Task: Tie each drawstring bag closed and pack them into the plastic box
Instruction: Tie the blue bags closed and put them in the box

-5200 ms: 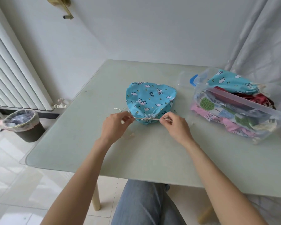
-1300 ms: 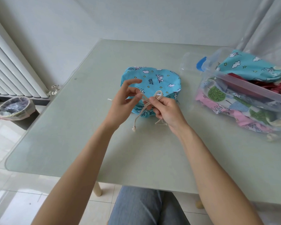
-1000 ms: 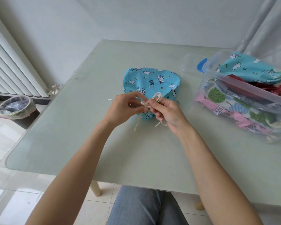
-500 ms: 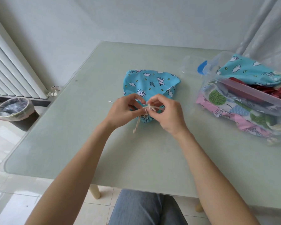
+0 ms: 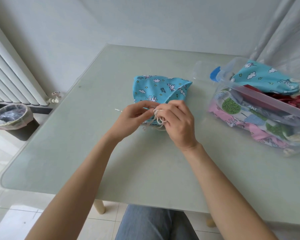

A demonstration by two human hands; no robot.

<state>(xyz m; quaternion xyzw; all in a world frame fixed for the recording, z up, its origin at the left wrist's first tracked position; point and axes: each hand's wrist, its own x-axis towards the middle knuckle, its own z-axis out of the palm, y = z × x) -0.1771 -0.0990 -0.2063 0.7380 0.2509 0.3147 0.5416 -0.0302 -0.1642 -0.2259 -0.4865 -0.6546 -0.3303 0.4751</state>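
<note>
Blue cloth bag (image 5: 160,90) lay on the tabletop (image 5: 93,144), soft and light (I'd lift it by the gathered neck). Left hand (image 5: 131,116) and right hand (image 5: 177,122) both pinched the thin cord (image 5: 158,118), grip tight.

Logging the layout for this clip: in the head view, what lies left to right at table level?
Radiator → lined waste bin → left hand → right hand, both on the cream drawstring of the blue bag → plastic box of packed bags.
</note>
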